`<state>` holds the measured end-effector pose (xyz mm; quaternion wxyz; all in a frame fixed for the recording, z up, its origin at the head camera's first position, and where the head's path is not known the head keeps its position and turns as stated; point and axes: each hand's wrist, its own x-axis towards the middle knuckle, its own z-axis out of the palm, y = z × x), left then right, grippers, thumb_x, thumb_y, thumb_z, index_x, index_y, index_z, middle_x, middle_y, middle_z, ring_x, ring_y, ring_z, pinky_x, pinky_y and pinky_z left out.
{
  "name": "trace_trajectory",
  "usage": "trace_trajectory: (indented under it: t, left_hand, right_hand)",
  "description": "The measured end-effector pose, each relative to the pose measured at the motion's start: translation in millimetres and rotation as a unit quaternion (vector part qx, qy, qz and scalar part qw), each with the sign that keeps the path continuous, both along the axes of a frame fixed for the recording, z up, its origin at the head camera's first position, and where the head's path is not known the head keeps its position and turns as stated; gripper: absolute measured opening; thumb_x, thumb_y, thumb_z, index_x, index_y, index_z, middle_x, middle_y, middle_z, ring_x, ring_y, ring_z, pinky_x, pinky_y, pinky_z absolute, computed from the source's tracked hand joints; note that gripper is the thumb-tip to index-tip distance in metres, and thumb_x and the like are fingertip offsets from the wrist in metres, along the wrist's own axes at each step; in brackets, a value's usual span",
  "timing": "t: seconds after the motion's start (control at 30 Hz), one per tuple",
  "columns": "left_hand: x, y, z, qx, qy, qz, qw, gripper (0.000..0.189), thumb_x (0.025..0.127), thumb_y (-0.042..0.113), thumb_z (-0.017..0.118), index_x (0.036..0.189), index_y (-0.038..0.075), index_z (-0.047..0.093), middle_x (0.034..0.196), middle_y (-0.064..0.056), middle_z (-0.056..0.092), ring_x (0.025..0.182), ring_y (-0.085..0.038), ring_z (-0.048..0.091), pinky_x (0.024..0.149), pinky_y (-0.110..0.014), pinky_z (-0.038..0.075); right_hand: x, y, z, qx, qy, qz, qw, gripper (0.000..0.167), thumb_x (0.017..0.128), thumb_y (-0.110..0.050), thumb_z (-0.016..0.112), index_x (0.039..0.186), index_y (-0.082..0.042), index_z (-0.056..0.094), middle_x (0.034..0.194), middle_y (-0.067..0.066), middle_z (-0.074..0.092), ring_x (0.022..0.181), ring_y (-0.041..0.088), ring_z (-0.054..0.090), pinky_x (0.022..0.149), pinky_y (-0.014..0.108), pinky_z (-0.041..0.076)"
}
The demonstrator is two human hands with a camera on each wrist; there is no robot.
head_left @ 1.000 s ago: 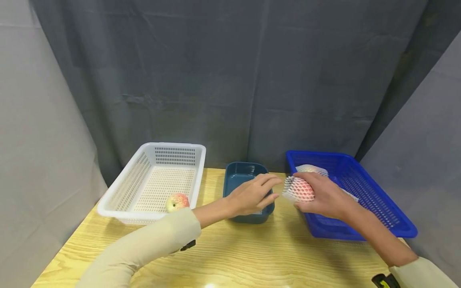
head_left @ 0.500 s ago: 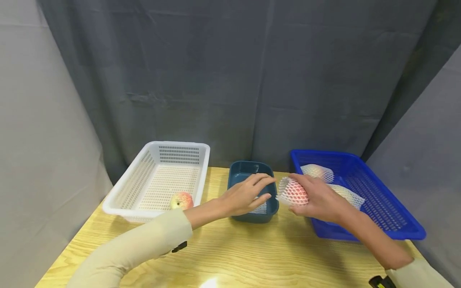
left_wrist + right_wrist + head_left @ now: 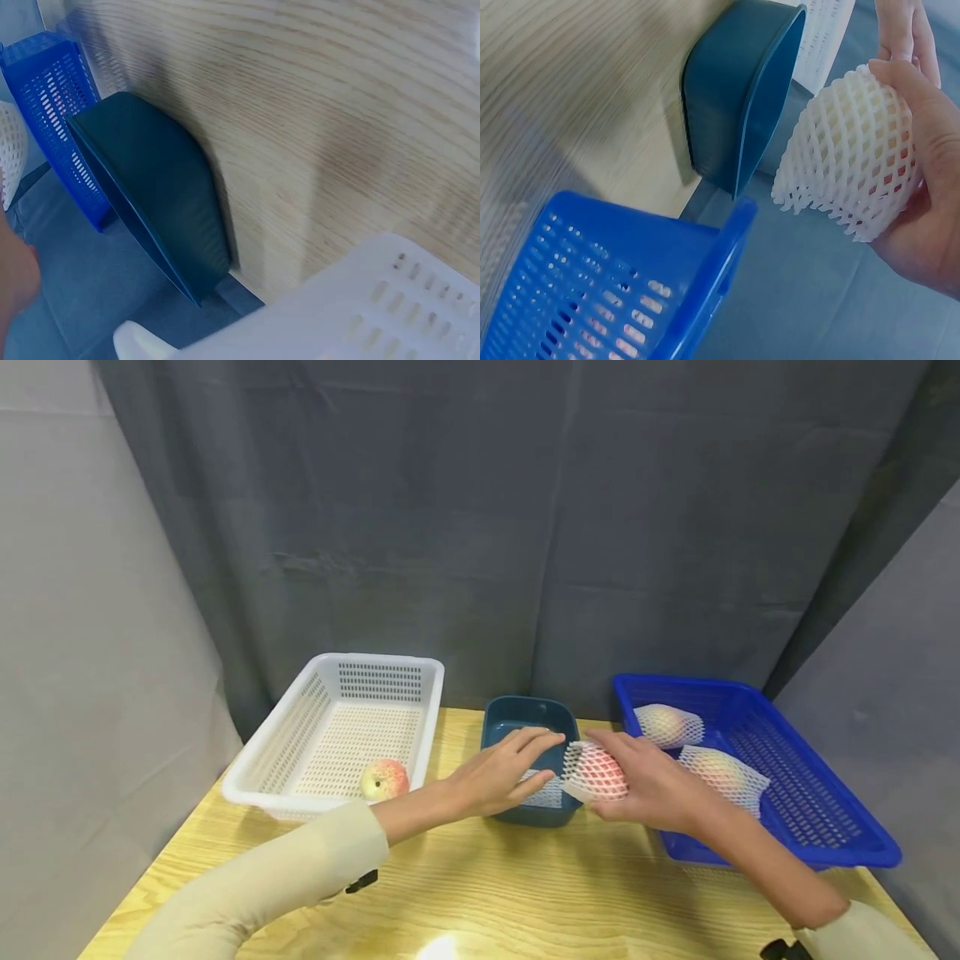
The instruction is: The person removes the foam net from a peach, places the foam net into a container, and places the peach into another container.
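Note:
In the head view my right hand (image 3: 652, 785) grips a peach (image 3: 603, 774) wrapped in a white foam net, in front of the blue basket's left side. The right wrist view shows the foam net (image 3: 847, 142) with its loose end extending past the fruit and my thumb along its side. My left hand (image 3: 495, 777) hovers over the teal tray (image 3: 531, 817), its fingers extended towards the net, holding nothing. An empty-looking foam net (image 3: 543, 792) lies in that tray, partly behind the left hand. Only a sliver of a hand shows in the left wrist view.
On the left stands a white basket (image 3: 431, 718) with one bare peach (image 3: 385, 779) in its near right corner. The blue basket (image 3: 817, 768) at right holds two netted peaches, one at the back (image 3: 670, 726) and one nearer (image 3: 723, 774). A dark curtain (image 3: 420, 527) hangs behind.
My right hand has moved left with the netted peach, uncovering the two others in the blue basket. My left hand has drawn back slightly left, revealing the net in the tray.

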<state>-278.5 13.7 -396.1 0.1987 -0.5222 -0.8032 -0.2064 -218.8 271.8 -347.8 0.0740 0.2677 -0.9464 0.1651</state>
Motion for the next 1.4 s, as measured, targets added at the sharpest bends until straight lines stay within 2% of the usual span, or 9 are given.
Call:
trace_trajectory:
  t: [0.2, 0.33, 0.6, 0.8, 1.0, 1.23, 1.4]
  left_hand:
    - [-2.1, -10.4, 0.2, 0.008, 0.013, 0.003, 0.9999, 0.050, 0.102, 0.025, 0.059, 0.145, 0.006, 0.044, 0.141, -0.010, 0.048, 0.126, -0.022, 0.051, 0.095, -0.026, 0.049]
    - [-1.4, -17.2, -0.7, 0.007, 0.013, 0.008, 0.9999, 0.050, 0.102, 0.024, 0.060, 0.145, 0.006, 0.045, 0.140, -0.010, 0.049, 0.126, -0.021, 0.051, 0.095, -0.025, 0.049]
    - [6.0, -28.1, -6.5, -0.011, -0.014, 0.023, 0.9996, 0.049, 0.103, 0.029, 0.056, 0.146, 0.008, 0.045, 0.141, -0.009, 0.047, 0.126, -0.021, 0.050, 0.098, -0.027, 0.047]
    - [10.9, -32.6, -11.1, -0.015, -0.007, 0.016, 0.9997, 0.048, 0.103, 0.027, 0.058, 0.146, 0.008, 0.046, 0.141, -0.010, 0.048, 0.127, -0.022, 0.049, 0.100, -0.029, 0.045]
    - [17.0, -36.6, -14.4, -0.031, 0.008, 0.013, 0.9994, 0.049, 0.102, 0.028, 0.058, 0.145, 0.008, 0.046, 0.142, -0.012, 0.048, 0.126, -0.023, 0.050, 0.100, -0.030, 0.046]
    - [23.3, -40.0, -20.5, -0.036, -0.012, 0.008, 0.9992, 0.048, 0.104, 0.027, 0.056, 0.146, 0.007, 0.045, 0.142, -0.012, 0.046, 0.125, -0.023, 0.050, 0.100, -0.028, 0.046]
    - [26.7, -42.4, -28.5, -0.036, -0.023, -0.005, 0.9991, 0.046, 0.104, 0.025, 0.056, 0.144, 0.007, 0.045, 0.143, -0.012, 0.046, 0.127, -0.023, 0.049, 0.103, -0.028, 0.043]
  right_hand:
    - [-0.9, -6.3, -2.3, -0.012, -0.008, 0.010, 0.9998, 0.086, 0.076, -0.036, 0.086, 0.146, -0.010, 0.043, 0.124, 0.010, 0.060, 0.098, 0.026, 0.056, 0.068, 0.034, 0.049]
    - [-2.5, -10.3, -5.0, -0.019, -0.010, 0.015, 0.9997, 0.086, 0.076, -0.039, 0.086, 0.145, -0.009, 0.044, 0.118, 0.004, 0.061, 0.097, 0.024, 0.056, 0.068, 0.033, 0.049]
    - [-3.8, -19.3, -15.1, -0.021, -0.008, 0.029, 0.9993, 0.085, 0.075, -0.042, 0.086, 0.141, -0.006, 0.047, 0.119, 0.005, 0.060, 0.104, 0.023, 0.057, 0.077, 0.039, 0.051]
    - [-2.2, -24.9, -19.8, -0.018, -0.021, 0.031, 0.9991, 0.085, 0.075, -0.043, 0.086, 0.140, -0.005, 0.047, 0.116, 0.006, 0.060, 0.100, 0.021, 0.057, 0.074, 0.036, 0.051]
    - [0.2, -30.3, -22.4, -0.023, -0.034, 0.050, 0.9979, 0.080, 0.075, -0.041, 0.087, 0.136, -0.005, 0.050, 0.110, 0.002, 0.060, 0.093, 0.015, 0.057, 0.072, 0.031, 0.051]
    - [3.9, -36.5, -30.5, -0.022, -0.039, 0.066, 0.9968, 0.078, 0.075, -0.042, 0.086, 0.135, -0.005, 0.051, 0.111, 0.000, 0.061, 0.093, 0.015, 0.056, 0.073, 0.032, 0.050]
    - [8.0, -40.9, -37.2, -0.009, -0.036, 0.071, 0.9968, 0.079, 0.075, -0.044, 0.085, 0.135, -0.005, 0.051, 0.119, 0.006, 0.061, 0.099, 0.020, 0.057, 0.075, 0.037, 0.051]
